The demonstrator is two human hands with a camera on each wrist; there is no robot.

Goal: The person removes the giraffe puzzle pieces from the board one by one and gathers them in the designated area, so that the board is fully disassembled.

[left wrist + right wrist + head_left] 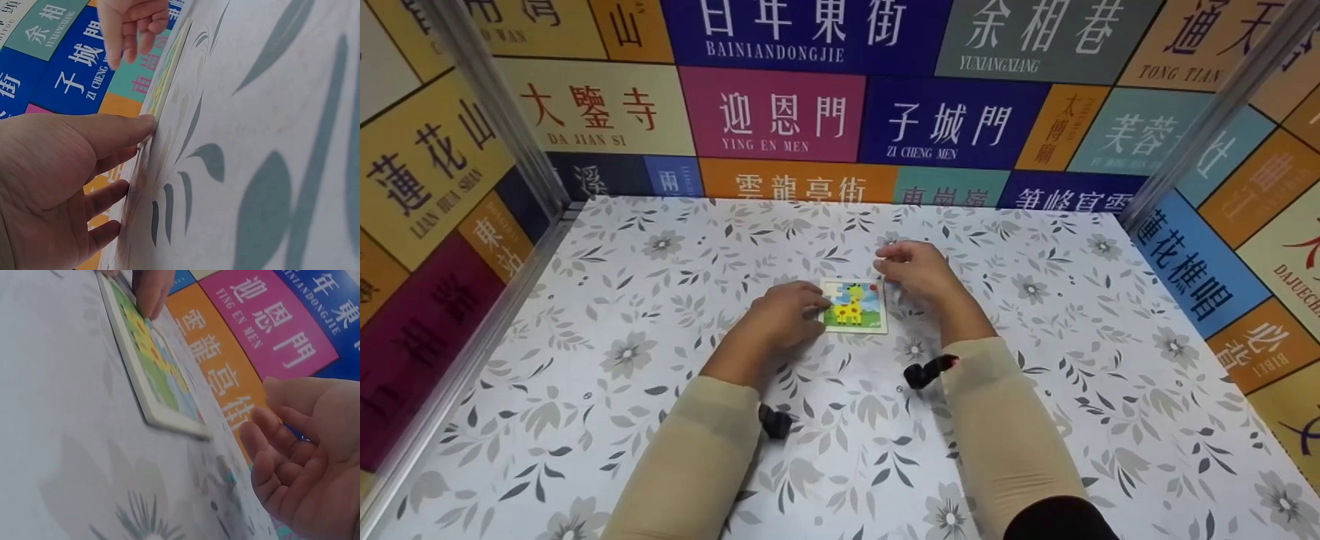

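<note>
A small square jigsaw puzzle (856, 309) in a pale frame lies flat on the table, showing a yellow spotted giraffe on green grass under a blue sky. A white patch breaks the picture toward its upper left. My left hand (786, 316) is at the puzzle's left side, fingertips over that edge. In the left wrist view, the left thumb (121, 132) lies along the puzzle's border, the other fingers loosely spread. Just off the upper right corner, my right hand (915, 268) hovers with nothing in it. Its fingers (273, 464) are loosely bent in the right wrist view.
A white tablecloth (622, 420) with grey flowers and leaves covers the table. Walls of coloured panels (772, 112) with Chinese lettering rise at the back and both sides. Small black devices (775, 422) are strapped at both sleeve cuffs.
</note>
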